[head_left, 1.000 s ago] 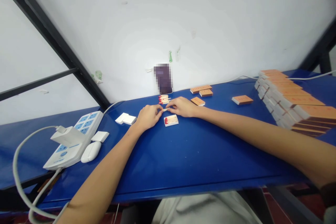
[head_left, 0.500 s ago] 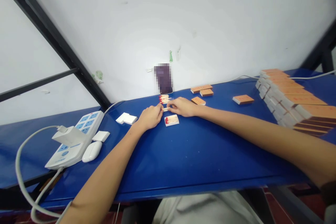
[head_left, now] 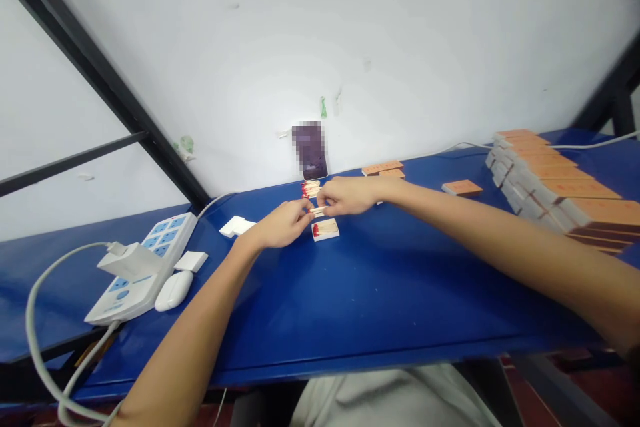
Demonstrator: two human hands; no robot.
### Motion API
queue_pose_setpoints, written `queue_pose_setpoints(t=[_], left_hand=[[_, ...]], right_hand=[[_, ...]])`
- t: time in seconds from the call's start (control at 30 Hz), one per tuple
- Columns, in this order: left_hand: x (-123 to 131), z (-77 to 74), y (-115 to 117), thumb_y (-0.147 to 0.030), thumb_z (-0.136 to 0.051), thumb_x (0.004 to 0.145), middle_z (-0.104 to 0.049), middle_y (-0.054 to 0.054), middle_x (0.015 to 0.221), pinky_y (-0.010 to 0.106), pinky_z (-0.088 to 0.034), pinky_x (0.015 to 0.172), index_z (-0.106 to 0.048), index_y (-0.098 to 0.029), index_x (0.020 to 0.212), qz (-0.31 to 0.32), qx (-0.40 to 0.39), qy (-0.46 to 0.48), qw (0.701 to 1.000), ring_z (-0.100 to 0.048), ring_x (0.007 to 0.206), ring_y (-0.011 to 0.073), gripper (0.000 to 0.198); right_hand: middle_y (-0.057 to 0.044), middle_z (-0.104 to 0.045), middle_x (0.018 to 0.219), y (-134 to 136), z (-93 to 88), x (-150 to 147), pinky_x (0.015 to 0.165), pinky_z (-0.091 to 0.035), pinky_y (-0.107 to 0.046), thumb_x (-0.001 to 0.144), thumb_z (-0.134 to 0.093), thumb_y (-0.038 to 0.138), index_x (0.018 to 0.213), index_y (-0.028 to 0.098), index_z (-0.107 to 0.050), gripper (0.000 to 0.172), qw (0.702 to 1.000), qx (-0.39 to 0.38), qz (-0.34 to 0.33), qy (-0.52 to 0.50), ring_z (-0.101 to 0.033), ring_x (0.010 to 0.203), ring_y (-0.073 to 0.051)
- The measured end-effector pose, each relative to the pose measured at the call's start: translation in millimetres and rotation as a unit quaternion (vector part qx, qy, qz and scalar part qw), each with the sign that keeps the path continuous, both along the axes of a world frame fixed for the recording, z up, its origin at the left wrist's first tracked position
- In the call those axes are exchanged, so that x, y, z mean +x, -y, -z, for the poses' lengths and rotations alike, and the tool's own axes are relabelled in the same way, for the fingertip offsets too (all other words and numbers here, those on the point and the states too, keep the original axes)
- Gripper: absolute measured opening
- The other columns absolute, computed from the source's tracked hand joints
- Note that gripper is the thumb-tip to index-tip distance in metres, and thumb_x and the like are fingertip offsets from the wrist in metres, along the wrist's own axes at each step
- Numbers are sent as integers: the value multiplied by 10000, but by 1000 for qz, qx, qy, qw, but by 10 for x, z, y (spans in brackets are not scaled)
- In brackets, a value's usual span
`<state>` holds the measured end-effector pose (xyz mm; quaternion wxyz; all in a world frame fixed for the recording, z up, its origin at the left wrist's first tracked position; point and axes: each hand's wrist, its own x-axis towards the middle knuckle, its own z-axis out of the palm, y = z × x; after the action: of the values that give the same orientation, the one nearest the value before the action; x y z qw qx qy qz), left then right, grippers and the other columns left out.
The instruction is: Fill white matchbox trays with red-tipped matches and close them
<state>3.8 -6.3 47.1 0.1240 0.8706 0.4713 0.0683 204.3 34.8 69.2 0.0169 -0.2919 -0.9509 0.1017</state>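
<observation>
Glossy blue table; wooden matches, cardboard tray

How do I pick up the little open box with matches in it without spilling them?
Pinch the open tray by its two long side walls, straight down from above. It lies flat on the table, top open, so keep it level.

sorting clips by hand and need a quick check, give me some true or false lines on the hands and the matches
1. The left hand and right hand pinch a few matchsticks between their fingertips. True.
2. An open tray of red-tipped matches lies on the blue table, close by the hands. True.
3. The power strip lies on the person's right. False: the power strip lies on the left.
4. Matchboxes are stacked beside the left arm. False: the stack of matchboxes stands at the right, beside the right arm.
</observation>
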Motion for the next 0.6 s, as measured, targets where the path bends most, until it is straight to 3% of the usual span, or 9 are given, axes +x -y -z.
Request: queue_pose_setpoints(t=[0.23, 0.6], left_hand=[[-24, 16, 48, -511, -433, 929, -461, -47, 576, 233, -269, 474, -559, -158, 932, 43, -158, 78, 983, -344, 490, 95, 375], [16, -51, 116, -470, -561, 854, -419, -51, 552, 222, -240, 455, -624, -147, 869, 15, -156, 97, 983, -318, 484, 80, 330]], right_hand=[[-3, -595, 666, 80, -84, -25, 582, -296, -273, 792, -554, 257, 820, 144, -705, 191, 994, -73, -34, 71, -454, 602, -125], [4, -612, 674, 79, -90, -29, 591, -294, -269, 765, -619, 284, 831, 137, -733, 197, 991, -105, -27, 76, -462, 611, -116]])
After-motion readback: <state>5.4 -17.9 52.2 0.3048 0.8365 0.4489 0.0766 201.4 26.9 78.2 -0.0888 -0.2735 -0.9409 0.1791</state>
